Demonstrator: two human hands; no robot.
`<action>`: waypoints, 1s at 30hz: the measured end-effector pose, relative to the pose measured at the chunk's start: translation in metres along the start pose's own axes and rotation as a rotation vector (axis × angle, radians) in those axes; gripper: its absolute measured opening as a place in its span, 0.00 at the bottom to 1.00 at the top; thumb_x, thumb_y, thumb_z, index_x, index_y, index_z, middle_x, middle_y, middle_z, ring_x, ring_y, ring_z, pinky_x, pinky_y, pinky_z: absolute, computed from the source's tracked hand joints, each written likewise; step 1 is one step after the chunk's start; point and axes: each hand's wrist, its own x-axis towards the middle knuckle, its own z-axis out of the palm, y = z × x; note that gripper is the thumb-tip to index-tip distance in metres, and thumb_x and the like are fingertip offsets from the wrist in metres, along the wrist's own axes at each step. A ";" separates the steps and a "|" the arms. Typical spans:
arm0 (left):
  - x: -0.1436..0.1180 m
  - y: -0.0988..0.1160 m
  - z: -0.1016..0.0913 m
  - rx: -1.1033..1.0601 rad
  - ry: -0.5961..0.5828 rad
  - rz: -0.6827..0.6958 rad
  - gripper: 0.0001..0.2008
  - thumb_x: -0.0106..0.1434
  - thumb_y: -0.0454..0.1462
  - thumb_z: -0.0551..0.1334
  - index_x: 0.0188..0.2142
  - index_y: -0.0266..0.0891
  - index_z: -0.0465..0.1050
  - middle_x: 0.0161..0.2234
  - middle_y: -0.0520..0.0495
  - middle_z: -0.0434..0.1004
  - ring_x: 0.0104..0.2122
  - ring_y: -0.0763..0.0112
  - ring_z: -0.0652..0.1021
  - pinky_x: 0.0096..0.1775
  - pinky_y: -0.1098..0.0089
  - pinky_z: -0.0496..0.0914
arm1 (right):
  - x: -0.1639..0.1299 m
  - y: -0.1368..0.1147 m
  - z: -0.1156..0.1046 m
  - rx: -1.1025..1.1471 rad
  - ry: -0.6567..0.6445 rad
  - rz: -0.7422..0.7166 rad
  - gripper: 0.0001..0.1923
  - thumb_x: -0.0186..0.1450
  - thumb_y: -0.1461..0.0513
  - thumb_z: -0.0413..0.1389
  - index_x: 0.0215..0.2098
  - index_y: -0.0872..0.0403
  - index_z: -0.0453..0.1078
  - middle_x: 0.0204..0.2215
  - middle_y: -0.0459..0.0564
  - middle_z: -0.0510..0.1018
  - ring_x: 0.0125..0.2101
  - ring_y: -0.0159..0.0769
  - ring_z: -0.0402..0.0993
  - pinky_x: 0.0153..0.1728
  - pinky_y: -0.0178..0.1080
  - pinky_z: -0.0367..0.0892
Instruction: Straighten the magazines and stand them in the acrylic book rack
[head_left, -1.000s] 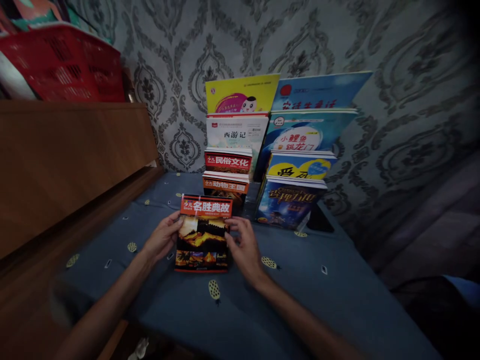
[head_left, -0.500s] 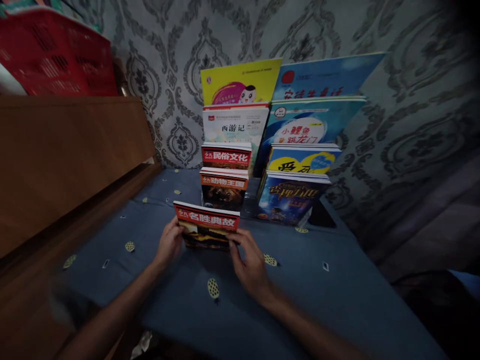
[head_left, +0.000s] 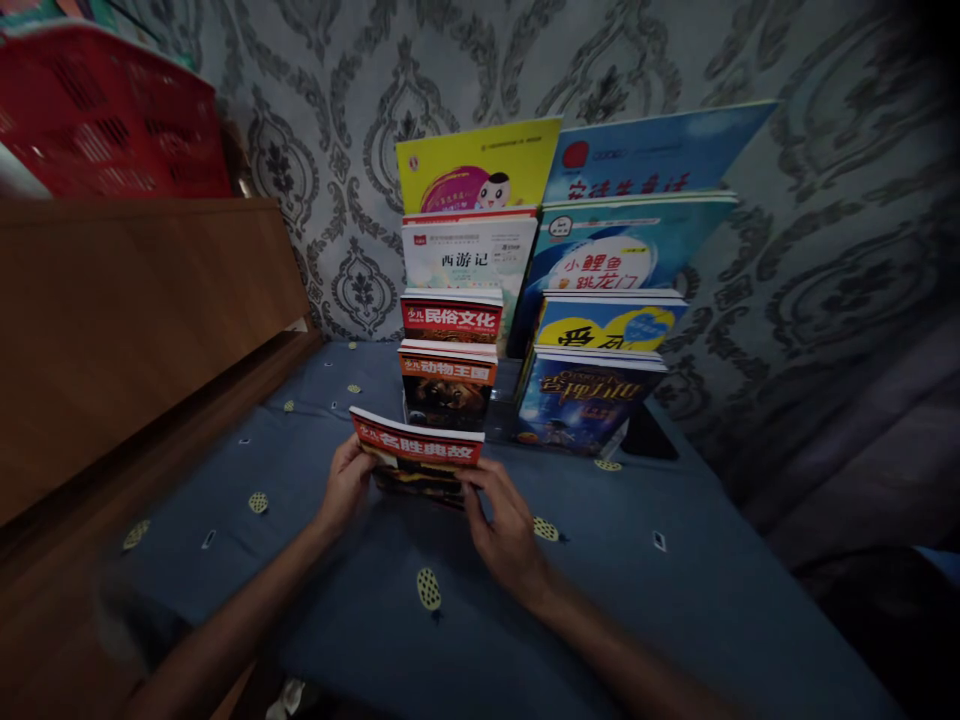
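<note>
Red-banded glossy paperback book [head_left: 416,460] stands tilted on the blue patterned cloth [head_left: 637,580], just before the left row of stepped books [head_left: 448,345]. Left hand [head_left: 346,487] grips its left edge, right hand [head_left: 504,520] its right edge; its long axis runs crosswise between them.

Bare forearms, no sleeves; left hand [head_left: 346,487] & right hand [head_left: 508,528] w/o gloves, rings.

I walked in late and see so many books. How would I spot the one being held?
Find the blue cloth under the patterned wall. Two stepped rows of books lean there; the held book is lowest, in front of the left row. It alone is gripped by the left hand and right hand.
</note>
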 end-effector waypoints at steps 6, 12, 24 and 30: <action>0.039 -0.011 0.013 0.008 0.011 0.014 0.12 0.41 0.34 0.58 0.28 0.39 0.75 0.25 0.55 0.78 0.26 0.71 0.74 0.30 0.73 0.68 | 0.024 0.028 0.010 -0.060 0.063 -0.003 0.10 0.69 0.68 0.49 0.43 0.50 0.69 0.41 0.52 0.77 0.44 0.42 0.76 0.44 0.45 0.73; 0.089 0.004 0.045 0.077 -0.086 0.343 0.12 0.47 0.34 0.59 0.33 0.39 0.76 0.30 0.53 0.79 0.32 0.68 0.76 0.38 0.70 0.71 | 0.074 0.044 -0.001 -0.159 0.191 -0.064 0.10 0.69 0.67 0.48 0.43 0.49 0.68 0.44 0.53 0.77 0.49 0.45 0.74 0.49 0.49 0.71; 0.119 -0.007 0.056 0.121 -0.153 0.513 0.13 0.52 0.34 0.58 0.39 0.40 0.73 0.33 0.52 0.79 0.35 0.67 0.78 0.41 0.69 0.70 | 0.080 0.061 -0.005 -0.185 0.216 -0.086 0.13 0.67 0.68 0.48 0.45 0.49 0.70 0.46 0.53 0.78 0.50 0.45 0.75 0.50 0.51 0.71; 0.123 -0.011 0.049 0.089 -0.103 0.526 0.14 0.51 0.33 0.59 0.40 0.40 0.73 0.34 0.52 0.80 0.36 0.67 0.79 0.42 0.67 0.72 | 0.091 0.060 -0.007 -0.144 0.196 -0.129 0.13 0.68 0.67 0.47 0.45 0.49 0.70 0.46 0.54 0.78 0.50 0.45 0.75 0.49 0.52 0.72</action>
